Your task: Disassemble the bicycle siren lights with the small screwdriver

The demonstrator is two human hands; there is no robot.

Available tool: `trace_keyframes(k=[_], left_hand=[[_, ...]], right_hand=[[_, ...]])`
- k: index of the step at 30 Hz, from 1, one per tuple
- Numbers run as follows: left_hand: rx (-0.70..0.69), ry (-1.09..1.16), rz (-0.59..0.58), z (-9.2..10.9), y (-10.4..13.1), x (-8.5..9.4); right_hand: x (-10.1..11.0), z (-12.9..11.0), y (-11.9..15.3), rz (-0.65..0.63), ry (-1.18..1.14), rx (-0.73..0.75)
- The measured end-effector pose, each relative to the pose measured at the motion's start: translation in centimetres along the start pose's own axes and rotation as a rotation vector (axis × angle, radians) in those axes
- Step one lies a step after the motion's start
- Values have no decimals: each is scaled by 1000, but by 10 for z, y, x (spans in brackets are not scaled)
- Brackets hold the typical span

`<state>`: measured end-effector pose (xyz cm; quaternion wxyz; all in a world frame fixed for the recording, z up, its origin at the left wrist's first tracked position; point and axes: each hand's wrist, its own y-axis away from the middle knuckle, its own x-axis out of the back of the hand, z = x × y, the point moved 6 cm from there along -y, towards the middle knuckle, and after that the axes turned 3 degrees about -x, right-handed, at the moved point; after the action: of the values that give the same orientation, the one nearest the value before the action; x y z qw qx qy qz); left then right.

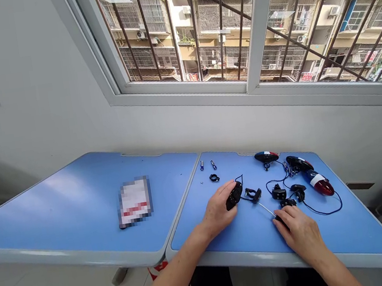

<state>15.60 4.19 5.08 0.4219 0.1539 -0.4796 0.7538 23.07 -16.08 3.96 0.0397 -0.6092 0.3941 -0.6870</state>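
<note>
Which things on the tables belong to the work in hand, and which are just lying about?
Belong to the work:
black case, in the left hand
screwdriver, in the right hand
black clamp, between the hands, probably

Seem just lying about:
pixelated white thing
black ring
two batteries beyond the ring
red-tipped light

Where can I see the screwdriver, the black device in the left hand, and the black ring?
Screwdriver [267,210]: head view, on its metal shaft.
Black device [234,196]: head view, middle of its exposed face.
Black ring [217,178]: head view, right side of its band.
</note>
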Motion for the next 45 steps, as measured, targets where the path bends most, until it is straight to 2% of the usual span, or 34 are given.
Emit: trace_keyframes(k=[5,11,16,19,21,23,28,31,34,37,41,45], left_hand=[[-7,21,32,-1,1,-2],[-15,31,42,3,-4,0],[-10,28,28,2,-4,3],[18,33,20,-2,-2,1],[48,43,15,-4,-2,-2],[84,60,8,-6,-2,-6],[126,62,-10,-5,-3,-10],[109,22,4,-2,-3,-11],[60,-11,2,2,-1,-15],[9,-23,-44,5,2,-23],[-1,-4,-97,7,6,-33],[31,50,-138,10,6,-31]], right_hand=[[-9,15,13,-22,115,-97],[-21,18,-2,-6,198,-154],[-15,13,-9,6,203,-130],[-7,17,-7,37,155,-165],[-2,20,-5,63,36,-215],[-4,20,-4,47,-194,-273],[-40,-4,-5,-178,-908,-543],[-56,-27,-12,-215,-1198,-625],[-60,-43,-24,-176,-1327,-648],[-57,-52,-35,-193,-1384,-647],[-58,-51,-35,-229,-1397,-757],[-60,-46,-27,-251,-1392,-856]])
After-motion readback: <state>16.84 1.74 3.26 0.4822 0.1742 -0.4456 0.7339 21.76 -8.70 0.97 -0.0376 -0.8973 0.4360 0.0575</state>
